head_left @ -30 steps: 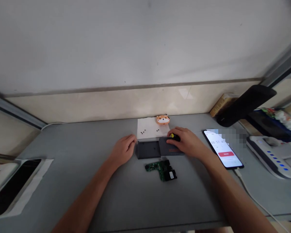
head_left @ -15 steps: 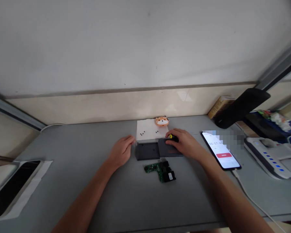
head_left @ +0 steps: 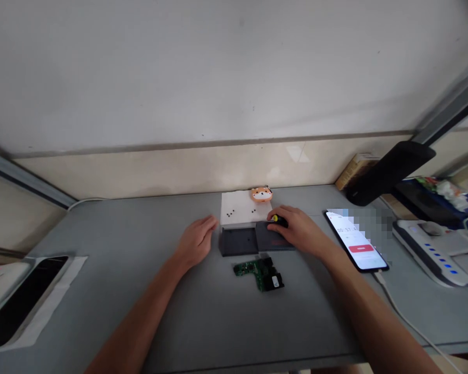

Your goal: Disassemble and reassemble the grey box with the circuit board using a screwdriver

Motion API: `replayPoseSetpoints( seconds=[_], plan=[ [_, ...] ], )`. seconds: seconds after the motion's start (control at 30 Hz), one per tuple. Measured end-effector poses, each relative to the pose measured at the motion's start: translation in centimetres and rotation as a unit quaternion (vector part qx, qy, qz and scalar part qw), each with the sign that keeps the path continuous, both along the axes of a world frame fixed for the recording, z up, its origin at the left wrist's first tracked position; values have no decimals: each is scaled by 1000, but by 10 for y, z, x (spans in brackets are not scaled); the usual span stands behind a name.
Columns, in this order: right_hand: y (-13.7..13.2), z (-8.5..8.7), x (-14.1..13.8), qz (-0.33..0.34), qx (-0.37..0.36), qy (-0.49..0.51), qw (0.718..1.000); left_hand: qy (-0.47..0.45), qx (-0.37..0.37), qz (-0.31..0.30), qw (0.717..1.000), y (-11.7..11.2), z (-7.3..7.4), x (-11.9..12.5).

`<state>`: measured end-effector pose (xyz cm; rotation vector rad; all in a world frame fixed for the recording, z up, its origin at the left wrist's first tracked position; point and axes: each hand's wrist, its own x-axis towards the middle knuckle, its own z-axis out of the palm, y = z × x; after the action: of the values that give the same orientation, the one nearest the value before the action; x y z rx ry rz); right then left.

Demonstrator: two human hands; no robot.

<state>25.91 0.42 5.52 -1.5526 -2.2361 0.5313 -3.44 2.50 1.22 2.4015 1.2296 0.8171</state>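
Note:
My right hand (head_left: 296,231) is wrapped round a small screwdriver with a black and yellow handle (head_left: 280,221); its shaft and tip cannot be made out. Beneath that hand lies a dark flat cover (head_left: 271,238), partly hidden by it. An open black plastic case half (head_left: 237,242) sits against the cover's left side. On the table just left of the case rests my left hand (head_left: 197,241), its fingers curled together with nothing visible in them. Nearer to me is a green circuit board (head_left: 253,268) with a black part at its right end.
White paper (head_left: 239,206) behind the case bears several tiny black screws (head_left: 230,213) and an orange animal-faced case (head_left: 261,194). A lit phone (head_left: 356,241) with a cable, a black cylinder (head_left: 390,174) and a power strip (head_left: 437,254) stand right. Another dark-screened device (head_left: 27,296) lies left.

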Motion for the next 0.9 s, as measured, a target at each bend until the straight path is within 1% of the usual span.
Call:
replayPoseSetpoints(
  seconds=[0.23,0.37,0.7,0.9],
  plan=[
    [-6,6,2,17,6,-51,999,-2,3,-11,1000,0,0,1],
    [-11,9,1,27,-13,-59,998,6,-13,-18,1000,-1,0,1],
    [-9,10,7,33,-63,2,997,10,-7,-33,999,-1,4,3],
    [-9,7,9,36,-66,23,997,13,-9,-28,999,-2,4,3]
  ],
)
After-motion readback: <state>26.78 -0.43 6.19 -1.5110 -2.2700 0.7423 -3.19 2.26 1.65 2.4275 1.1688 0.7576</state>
